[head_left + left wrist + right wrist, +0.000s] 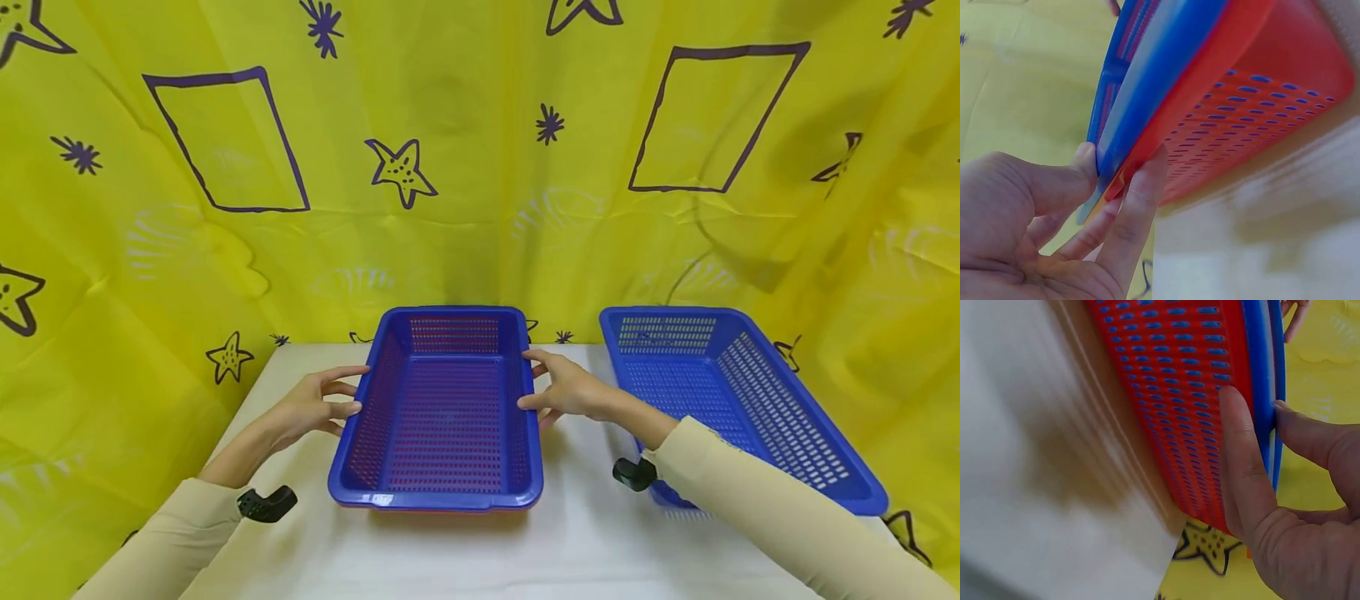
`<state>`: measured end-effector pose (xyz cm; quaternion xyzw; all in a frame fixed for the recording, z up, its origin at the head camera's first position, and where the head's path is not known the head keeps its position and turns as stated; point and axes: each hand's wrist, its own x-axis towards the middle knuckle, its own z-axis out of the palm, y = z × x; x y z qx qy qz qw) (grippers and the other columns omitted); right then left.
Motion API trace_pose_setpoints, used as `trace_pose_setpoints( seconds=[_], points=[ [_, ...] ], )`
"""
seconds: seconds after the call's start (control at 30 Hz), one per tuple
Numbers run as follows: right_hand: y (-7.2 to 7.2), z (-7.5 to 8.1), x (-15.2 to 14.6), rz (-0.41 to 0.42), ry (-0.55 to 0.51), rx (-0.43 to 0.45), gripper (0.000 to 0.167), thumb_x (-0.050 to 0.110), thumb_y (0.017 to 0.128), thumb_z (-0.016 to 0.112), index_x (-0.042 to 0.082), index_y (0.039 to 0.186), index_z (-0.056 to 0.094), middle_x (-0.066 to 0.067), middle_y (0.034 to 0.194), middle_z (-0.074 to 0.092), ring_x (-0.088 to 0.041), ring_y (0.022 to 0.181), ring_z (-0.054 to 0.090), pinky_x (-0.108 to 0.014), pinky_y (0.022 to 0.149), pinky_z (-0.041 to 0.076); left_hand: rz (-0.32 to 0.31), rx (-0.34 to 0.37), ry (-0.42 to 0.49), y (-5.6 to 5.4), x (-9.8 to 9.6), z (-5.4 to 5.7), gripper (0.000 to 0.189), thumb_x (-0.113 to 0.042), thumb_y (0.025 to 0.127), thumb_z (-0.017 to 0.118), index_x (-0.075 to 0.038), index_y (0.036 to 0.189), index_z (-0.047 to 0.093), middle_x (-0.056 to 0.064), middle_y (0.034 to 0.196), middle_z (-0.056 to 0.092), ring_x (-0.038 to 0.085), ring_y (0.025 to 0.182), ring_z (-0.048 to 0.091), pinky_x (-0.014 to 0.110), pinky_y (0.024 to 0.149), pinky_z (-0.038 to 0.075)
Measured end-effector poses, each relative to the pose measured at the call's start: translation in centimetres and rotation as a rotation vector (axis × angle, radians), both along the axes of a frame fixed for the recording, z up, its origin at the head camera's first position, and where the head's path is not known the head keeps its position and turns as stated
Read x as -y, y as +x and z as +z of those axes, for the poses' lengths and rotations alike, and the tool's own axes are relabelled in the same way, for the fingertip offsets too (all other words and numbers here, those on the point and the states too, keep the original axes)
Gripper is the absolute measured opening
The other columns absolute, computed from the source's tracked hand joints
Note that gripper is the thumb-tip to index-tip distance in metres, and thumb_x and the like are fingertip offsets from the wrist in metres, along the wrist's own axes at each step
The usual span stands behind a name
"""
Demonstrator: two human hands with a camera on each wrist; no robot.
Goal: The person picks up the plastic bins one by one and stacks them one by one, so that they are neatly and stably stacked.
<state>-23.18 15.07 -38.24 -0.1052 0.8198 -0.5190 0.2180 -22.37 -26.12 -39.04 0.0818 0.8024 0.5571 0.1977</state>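
A blue plastic basket (446, 408) with slotted walls sits nested inside a red basket (1260, 106) in the middle of the table. The red one shows under the blue rim and through the slots. At the left rim, my left hand (311, 406) grips the nested baskets, thumb at the blue edge and fingers beneath it against the red wall. On the opposite side my right hand (564, 386) holds the rim the same way. Its thumb lies at the blue edge in the right wrist view, and a finger (1241, 444) presses the slotted red wall.
Another blue basket (813, 425) stands on the table's right side, partly behind the right forearm. A white cloth (600, 550) covers the table. Behind it hangs a yellow curtain (480, 250) with dark star drawings. Black wrist devices (267, 505) sit at both cuffs.
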Motion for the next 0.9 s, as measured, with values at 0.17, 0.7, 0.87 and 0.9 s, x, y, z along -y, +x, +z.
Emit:
trace_pose_setpoints(
  seconds=[0.17, 0.7, 0.87, 0.9],
  points=[
    [0.7, 0.5, -2.4, 0.003, 0.001, 0.015, 0.087, -0.004, 0.091, 0.075, -0.002, 0.16, 0.021, -0.035, 0.141, 0.041, -0.031, 0.078, 0.073, -0.049, 0.066, 0.064, -0.001, 0.001, 0.032, -0.1, -2.6, -0.4, 0.067, 0.004, 0.097, 0.065, -0.002, 0.158, 0.036, 0.031, 0.13, 0.056, 0.024, 0.092, 0.07, 0.044, 0.074, 0.064],
    [1.7, 1.7, -7.7, 0.01, 0.119, 0.01, 0.09, 0.0, 0.092, 0.075, -0.003, 0.161, 0.018, -0.04, 0.152, 0.028, -0.028, 0.078, 0.072, -0.052, 0.07, 0.063, 0.0, 0.006, 0.099, -0.4, -8.1, -1.6, 0.065, 0.005, 0.096, 0.067, -0.008, 0.156, 0.043, 0.026, 0.126, 0.058, 0.024, 0.086, 0.07, 0.044, 0.071, 0.064],
    [1.7, 1.7, -8.3, 0.009, 0.122, 0.007, 0.088, -0.001, 0.093, 0.073, -0.004, 0.161, 0.017, -0.042, 0.152, 0.026, -0.028, 0.074, 0.072, -0.052, 0.069, 0.063, -0.002, 0.002, 0.099, -0.5, -8.9, -1.7, 0.065, 0.005, 0.096, 0.067, -0.008, 0.155, 0.044, 0.026, 0.125, 0.057, 0.024, 0.085, 0.07, 0.044, 0.072, 0.064],
    [1.7, 1.7, -8.4, 0.009, 0.123, 0.007, 0.088, -0.001, 0.093, 0.073, -0.004, 0.161, 0.017, -0.042, 0.152, 0.025, -0.028, 0.075, 0.072, -0.052, 0.069, 0.063, -0.003, 0.001, 0.098, -0.5, -9.0, -1.7, 0.065, 0.005, 0.096, 0.066, -0.008, 0.155, 0.044, 0.026, 0.125, 0.057, 0.024, 0.085, 0.07, 0.044, 0.072, 0.064]
  ],
)
